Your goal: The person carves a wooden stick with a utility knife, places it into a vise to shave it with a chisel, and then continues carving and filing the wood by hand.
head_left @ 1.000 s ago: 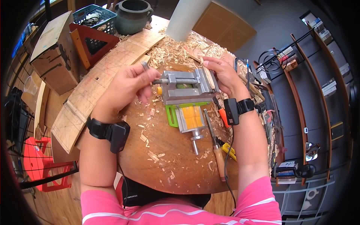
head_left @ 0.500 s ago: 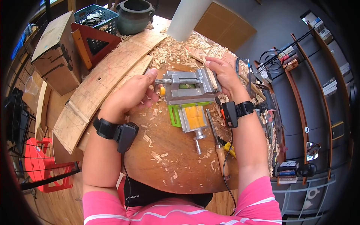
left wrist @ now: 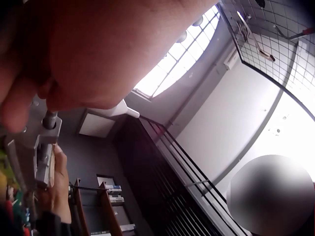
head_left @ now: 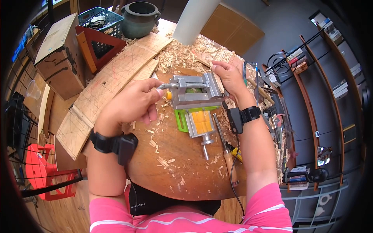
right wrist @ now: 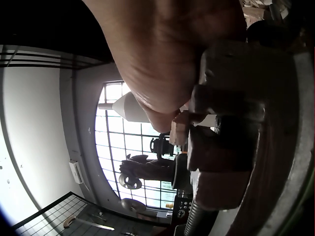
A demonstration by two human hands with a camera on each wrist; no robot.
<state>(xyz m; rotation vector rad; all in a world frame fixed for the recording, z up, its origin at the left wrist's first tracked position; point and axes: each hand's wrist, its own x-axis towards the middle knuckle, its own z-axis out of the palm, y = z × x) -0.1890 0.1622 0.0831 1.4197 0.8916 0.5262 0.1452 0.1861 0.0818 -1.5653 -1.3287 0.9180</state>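
Note:
A grey metal drill-press vise (head_left: 194, 101) lies on the wooden table, its long screw (head_left: 192, 84) pointing left. My left hand (head_left: 134, 101) pinches the handle (head_left: 165, 86) at the screw's left end between thumb and index finger, the other fingers loosely bent below. At the vise's right end, my right hand (head_left: 232, 79) holds a thin wooden strip (head_left: 218, 80) upright against the jaws, thumb near its top. In the right wrist view the end of the strip (right wrist: 179, 129) shows beside the dark vise.
A smaller vise with yellow blocks (head_left: 201, 121) sits on a green frame (head_left: 180, 119) nearer me. A wooden-handled chisel (head_left: 227, 157) lies to its right. Long boards (head_left: 105, 91) lie at left. Wood shavings (head_left: 182, 54) heap at the back, near a dark pot (head_left: 139, 23).
The vise handle has turned from pointing up to lying near the screw's line. My left hand came round and down with it, its fingers shifting on the handle. My right hand stays at the strip.

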